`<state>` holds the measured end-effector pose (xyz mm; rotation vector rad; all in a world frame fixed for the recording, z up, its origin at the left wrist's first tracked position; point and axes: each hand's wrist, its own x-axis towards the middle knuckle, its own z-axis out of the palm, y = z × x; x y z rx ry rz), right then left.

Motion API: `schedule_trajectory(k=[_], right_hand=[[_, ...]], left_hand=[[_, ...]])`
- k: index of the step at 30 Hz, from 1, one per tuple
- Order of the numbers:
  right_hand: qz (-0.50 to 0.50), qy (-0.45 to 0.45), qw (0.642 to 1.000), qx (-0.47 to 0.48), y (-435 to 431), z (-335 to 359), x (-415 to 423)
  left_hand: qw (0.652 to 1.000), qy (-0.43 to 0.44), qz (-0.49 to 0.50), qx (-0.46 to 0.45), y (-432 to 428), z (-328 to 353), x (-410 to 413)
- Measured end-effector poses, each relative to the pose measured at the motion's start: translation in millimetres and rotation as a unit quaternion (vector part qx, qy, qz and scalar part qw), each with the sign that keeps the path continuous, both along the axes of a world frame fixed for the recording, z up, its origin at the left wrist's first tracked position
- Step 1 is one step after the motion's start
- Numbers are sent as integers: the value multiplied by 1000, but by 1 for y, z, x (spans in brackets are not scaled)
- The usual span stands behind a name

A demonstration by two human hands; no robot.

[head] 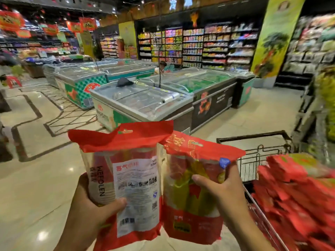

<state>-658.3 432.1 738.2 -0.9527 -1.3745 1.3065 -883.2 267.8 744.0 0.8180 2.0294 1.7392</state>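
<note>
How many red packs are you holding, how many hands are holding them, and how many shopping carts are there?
Red packs held: 2 (left pack, right pack)
Hands: 2 (left hand, right hand)
Shopping cart: 1
Total: 5
The pile of red packs in the cart is too blurred to count.

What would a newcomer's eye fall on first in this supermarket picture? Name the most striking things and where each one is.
Two red packets held up in the foreground strike first: the left hand grips the white-labelled packet, and the right hand pinches the other packet beside it. At the right, a wire trolley is piled with more red packs. Behind stand glass-topped chest freezers in mid-floor.
</note>
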Motion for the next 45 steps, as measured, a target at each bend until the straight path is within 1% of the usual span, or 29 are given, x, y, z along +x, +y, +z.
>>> schedule_trajectory(k=[5, 9, 13, 15, 19, 25, 31, 34, 40, 45], right_hand=[[-137, -28, 990, 16, 28, 5, -26], [-244, -46, 968, 37, 36, 12, -26], [-335, -74, 938, 47, 42, 14, -6], [-371, -82, 924, 49, 47, 16, 4], [-426, -60, 901, 54, 62, 12, 26], [-486, -14, 873, 43, 119, -14, 70], [-504, 29, 863, 18, 194, -43, 119], [-511, 43, 858, -8, 223, -60, 143], [-548, 32, 835, -48, 261, -105, 170], [-583, 1, 805, -109, 285, -146, 174]], left_hand=[[990, -16, -143, 6, 92, -5, -62], [970, -43, -239, 18, 160, -8, -82], [939, -57, -338, 21, 220, -14, -68], [927, -63, -370, 20, 246, -14, -54], [900, -62, -432, 16, 299, -14, -22], [864, -42, -502, -8, 388, -14, 32], [837, -3, -546, -30, 484, -29, 87], [815, 14, -577, -49, 528, -48, 114], [771, 60, -627, -94, 594, -86, 155], [731, 63, -664, -144, 642, -132, 171]])
